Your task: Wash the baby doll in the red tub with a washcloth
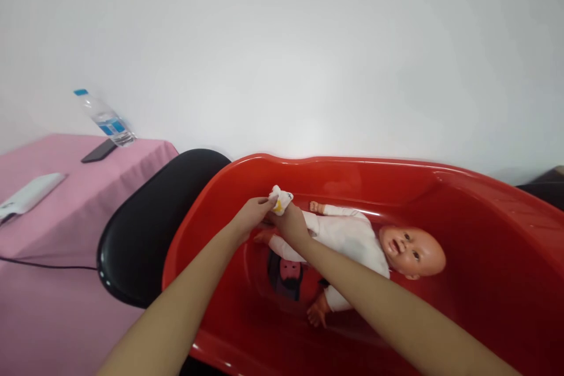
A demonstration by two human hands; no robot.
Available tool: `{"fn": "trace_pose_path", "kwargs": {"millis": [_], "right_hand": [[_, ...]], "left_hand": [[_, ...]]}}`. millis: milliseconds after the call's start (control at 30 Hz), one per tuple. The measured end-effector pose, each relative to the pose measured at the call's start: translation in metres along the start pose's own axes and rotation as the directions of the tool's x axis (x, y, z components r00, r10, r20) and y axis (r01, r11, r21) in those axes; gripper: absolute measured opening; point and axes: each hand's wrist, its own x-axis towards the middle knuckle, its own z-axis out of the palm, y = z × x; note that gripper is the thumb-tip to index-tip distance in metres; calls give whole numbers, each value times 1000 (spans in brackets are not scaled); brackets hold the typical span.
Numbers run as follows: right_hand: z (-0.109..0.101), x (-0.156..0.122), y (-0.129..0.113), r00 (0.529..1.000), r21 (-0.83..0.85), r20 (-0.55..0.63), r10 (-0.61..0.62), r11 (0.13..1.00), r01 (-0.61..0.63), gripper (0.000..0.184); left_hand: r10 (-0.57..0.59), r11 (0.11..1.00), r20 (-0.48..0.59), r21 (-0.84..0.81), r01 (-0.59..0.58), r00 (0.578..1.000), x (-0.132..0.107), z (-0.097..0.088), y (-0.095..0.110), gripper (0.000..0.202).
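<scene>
Pinching a small white printed cloth (281, 200), with a yellow mark on it, between thumb and fingers of the left hand (255, 211). Bent in against the same cloth with the right hand (291, 224); cannot tell whether gripping, with fingertips largely hidden. Reaching with both bare forearms into a glossy red plastic tub (374, 161), by the leg end of a baby doll (352, 238). Lying face up inside the tub in white clothing, head toward the right of the view, arms spread outward, one foot just beside the hands. Set left of the tub: a black rounded panel (150, 229). Laid out farther left on a pink-draped bench (141, 158): a clear water bottle (110, 120) just beside a dark smartphone (99, 151), plus a flat white device (33, 192) nearer the view's edge.
</scene>
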Motion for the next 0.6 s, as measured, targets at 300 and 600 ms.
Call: {"fn": "trace_pose_path", "kwargs": {"millis": [300,600], "right_hand": [[-3,5,-1,993,-3,-109,47,999,-48,30],[-101,-45,13,996,-92,80,-43,994,51,3]], "left_hand": [[18,994,86,-111,-8,996,6,0,-5,63],[160,928,-200,365,-78,967,24,-7,-57,29]]}}
